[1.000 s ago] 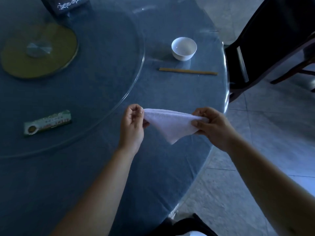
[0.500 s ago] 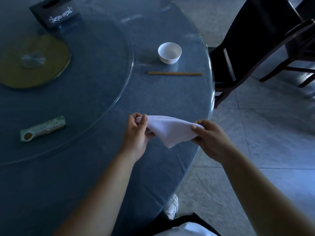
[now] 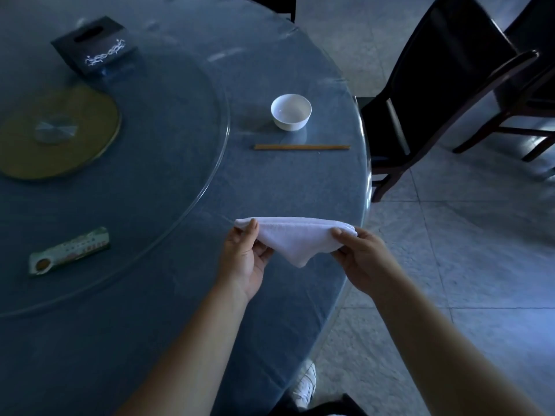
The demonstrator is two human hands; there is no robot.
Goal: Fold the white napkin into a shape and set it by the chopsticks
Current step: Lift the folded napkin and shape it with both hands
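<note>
Only white ornament, unreadable, marks the black tissue box (image 3: 91, 45)

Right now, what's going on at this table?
A person holds a white napkin in the air over the near table edge, left hand and right hand pinching its two ends, a point hanging down. It is folded to a triangle. The chopsticks lie farther off, by a white bowl.

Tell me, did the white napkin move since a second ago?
Cannot tell: the head camera moved too. The white folded cloth napkin hangs in both hands as before, above the round blue table's near edge.
</note>
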